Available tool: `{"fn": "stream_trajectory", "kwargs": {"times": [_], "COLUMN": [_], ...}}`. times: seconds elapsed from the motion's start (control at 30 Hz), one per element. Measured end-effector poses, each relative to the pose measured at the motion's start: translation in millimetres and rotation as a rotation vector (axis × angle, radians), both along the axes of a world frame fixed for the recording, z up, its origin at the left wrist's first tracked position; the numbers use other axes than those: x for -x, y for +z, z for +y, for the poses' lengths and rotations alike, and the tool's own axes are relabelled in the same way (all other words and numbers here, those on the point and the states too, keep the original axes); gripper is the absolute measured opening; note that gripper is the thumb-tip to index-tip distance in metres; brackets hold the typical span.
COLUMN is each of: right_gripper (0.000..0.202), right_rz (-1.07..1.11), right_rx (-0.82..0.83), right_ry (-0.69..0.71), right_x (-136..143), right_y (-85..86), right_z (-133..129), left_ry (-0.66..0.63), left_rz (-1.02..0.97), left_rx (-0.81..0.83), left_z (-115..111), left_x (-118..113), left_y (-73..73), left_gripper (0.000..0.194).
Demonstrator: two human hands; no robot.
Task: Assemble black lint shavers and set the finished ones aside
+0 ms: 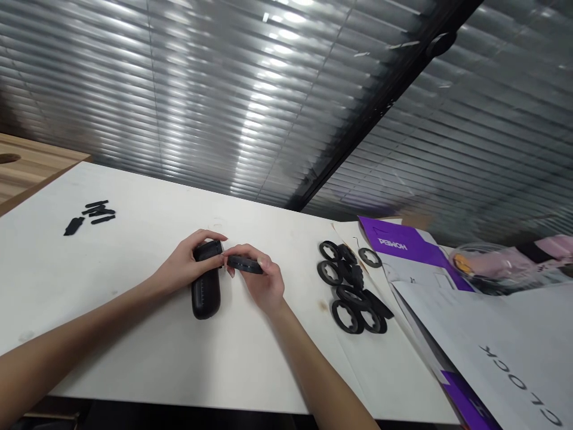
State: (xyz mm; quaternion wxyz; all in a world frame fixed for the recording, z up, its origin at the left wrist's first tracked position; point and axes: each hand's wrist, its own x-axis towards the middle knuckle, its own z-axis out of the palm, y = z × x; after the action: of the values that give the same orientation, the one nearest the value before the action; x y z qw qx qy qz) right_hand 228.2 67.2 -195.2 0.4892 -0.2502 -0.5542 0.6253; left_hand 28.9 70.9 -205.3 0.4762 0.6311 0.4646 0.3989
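Note:
A dark bottle-shaped container (206, 295) with faint scale marks lies or leans near the middle of the white table. My left hand (190, 261) wraps round its upper part, thumb across the front. Just right of its top, my right hand (262, 280) grips a black ring (245, 264) seen nearly edge-on. The fingertips of both hands come close together or touch by the container's mouth. To the right lies a cluster of several similar black rings (330, 273), some with notched inner edges. Whether anything small sits between the meeting fingertips, I cannot tell.
At the far left lie several flat black strips (101, 209). Purple-and-white boxes (403, 245) and a large white box (501, 334) marked "CLOCK" occupy the right side, near a pink item in clear plastic (492, 260). Slatted blinds (201, 107) rise behind the white table (147, 352).

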Motion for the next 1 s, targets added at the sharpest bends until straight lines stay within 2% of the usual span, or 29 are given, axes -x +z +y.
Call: {"fn": "stream_trajectory", "kwargs": {"times": [0.07,0.17,0.27,0.33,0.47,0.53,0.63,0.73,0.87,1.0], "right_gripper": [0.049,0.050,0.049,0.048,0.054,0.060,0.069,0.069,0.060,0.059], "right_rz": [-0.015,-0.024,-0.035,-0.058,-0.185,-0.275,-0.382,-0.415,-0.412,-0.440], "right_rx": [-0.005,-0.020,-0.049,-0.066,-0.157,-0.246,-0.380,-0.490,-0.600,-0.635], "right_ry": [-0.024,-0.038,-0.033,-0.045,-0.146,-0.196,-0.234,-0.249,-0.244,-0.255], "right_x": [0.0,0.8,2.4,3.1,1.9,0.3,-1.7,-1.7,-0.6,-0.8], "right_y": [0.4,0.4,-0.6,-1.7,-4.2,-5.3,-6.8,-8.6,-13.4,-20.3], "right_z": [0.4,0.6,0.0,-0.5,-1.4,-2.0,-3.3,-5.4,-6.9,-3.3], "left_ry": [0.078,0.191,0.199,0.177,0.254,0.220,0.074,-0.049,-0.109,-0.149], "left_rz": [0.011,0.043,0.012,-0.012,-0.036,-0.074,-0.194,-0.276,-0.346,-0.442], "left_rx": [0.026,-0.103,-0.182,-0.175,-0.186,-0.182,-0.113,-0.056,-0.015,0.062], "left_z": [1.2,2.4,0.9,-1.9,-9.6,-13.6,-18.6,-21.4,-21.6,-21.4], "left_x": [0.2,0.2,-2.0,-4.1,-6.6,-7.2,-8.0,-8.2,-7.5,-7.7], "left_y": [0.2,4.7,10.5,12.6,15.4,17.9,21.4,22.9,23.3,24.2], "left_gripper": [0.043,0.030,0.019,0.021,0.027,0.029,0.034,0.043,0.050,0.054]}}
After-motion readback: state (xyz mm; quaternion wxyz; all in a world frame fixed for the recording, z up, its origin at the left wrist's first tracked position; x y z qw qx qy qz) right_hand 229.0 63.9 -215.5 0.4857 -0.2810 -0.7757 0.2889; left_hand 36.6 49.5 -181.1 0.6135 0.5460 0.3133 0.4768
